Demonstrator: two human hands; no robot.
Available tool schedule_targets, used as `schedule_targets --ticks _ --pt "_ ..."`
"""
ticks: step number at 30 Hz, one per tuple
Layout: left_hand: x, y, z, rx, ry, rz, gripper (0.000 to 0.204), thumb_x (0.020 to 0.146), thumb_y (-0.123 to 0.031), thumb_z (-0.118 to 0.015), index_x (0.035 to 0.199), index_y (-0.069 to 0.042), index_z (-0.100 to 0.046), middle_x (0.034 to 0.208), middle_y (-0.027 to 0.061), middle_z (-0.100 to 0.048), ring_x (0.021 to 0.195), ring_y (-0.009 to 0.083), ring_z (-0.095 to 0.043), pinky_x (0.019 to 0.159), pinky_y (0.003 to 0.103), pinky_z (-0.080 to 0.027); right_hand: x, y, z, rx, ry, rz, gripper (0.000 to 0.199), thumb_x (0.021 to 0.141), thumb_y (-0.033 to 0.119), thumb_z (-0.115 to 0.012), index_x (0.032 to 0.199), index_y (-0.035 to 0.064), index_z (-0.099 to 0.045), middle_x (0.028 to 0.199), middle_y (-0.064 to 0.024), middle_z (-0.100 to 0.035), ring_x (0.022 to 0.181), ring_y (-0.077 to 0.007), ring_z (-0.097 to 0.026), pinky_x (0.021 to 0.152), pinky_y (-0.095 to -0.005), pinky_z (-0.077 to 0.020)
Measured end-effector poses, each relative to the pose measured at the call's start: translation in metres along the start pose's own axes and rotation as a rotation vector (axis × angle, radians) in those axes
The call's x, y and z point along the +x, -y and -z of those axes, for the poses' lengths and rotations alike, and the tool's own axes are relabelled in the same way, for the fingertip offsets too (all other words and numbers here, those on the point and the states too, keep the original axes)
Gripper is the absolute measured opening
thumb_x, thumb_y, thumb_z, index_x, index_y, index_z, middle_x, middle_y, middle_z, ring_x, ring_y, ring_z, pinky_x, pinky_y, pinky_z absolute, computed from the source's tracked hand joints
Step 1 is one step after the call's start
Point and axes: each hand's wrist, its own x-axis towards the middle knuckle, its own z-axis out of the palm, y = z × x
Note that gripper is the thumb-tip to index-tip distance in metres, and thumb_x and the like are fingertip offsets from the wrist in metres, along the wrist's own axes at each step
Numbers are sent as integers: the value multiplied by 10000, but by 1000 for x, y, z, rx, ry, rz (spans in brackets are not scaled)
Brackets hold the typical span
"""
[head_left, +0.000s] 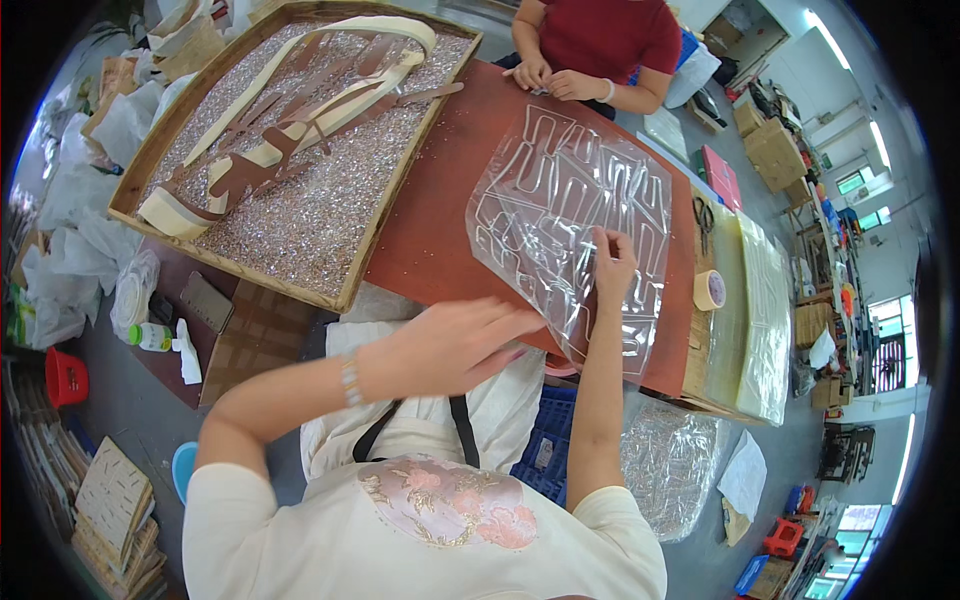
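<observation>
A clear plastic sheet point(530, 205) marked with looped, strap-like outlines lies on the red-brown tabletop point(430, 215), its near corner hanging over the edge. My right hand point(614, 265) is on the sheet, fingers bent and pinched on the film. My left hand point(450, 345), slightly blurred, is in front of the table edge by the sheet's near corner. Its fingers are stretched out and nothing shows in them. To the left, a wooden tray point(360, 270) holds a layer of small glittering stones, with brown and cream strap pieces point(250, 175) lying on top.
Across the table, a co-worker in a red top point(640, 35) handles something small. Scissors point(703, 215), a tape roll point(709, 290) and stacked clear sheets point(762, 320) are on the right. A phone point(207, 300) and green-capped bottle point(150, 337) are at lower left; a blue crate point(545, 440) stands below.
</observation>
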Motion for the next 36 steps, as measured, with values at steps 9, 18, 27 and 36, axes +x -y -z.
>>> schedule_targets --ticks 9,18,27,36 --pt "101 91 -57 550 -45 275 774 875 -354 -639 1417 75 -290 1425 321 -344 1351 434 -329 1114 498 -287 -4 45 -5 -178 225 68 265 882 256 -695 837 8 -611 649 -75 -591 578 -155 -536 569 -318 -446" --pt "42 129 -88 516 -57 470 1073 828 -741 -453 1471 78 -192 1513 329 -179 1444 418 -122 1168 525 -44 43 38 29 -345 264 -17 331 847 344 -701 781 28 -627 657 -78 -621 594 -213 -573 578 -354 -437" --pt "66 137 -67 414 -109 581 1077 829 -773 -394 1472 72 -210 1530 304 -174 1451 400 -110 1171 514 -28 97 94 8 -582 174 149 327 796 400 -721 804 77 -671 753 -76 -667 699 -266 -640 637 -388 -479" --pt "52 150 -61 413 31 642 1065 843 -778 -337 1486 58 -191 1543 286 -164 1461 386 -75 1172 506 -10 103 102 -8 -705 414 71 327 753 412 -741 772 93 -673 792 -55 -661 752 -257 -644 649 -372 -476"
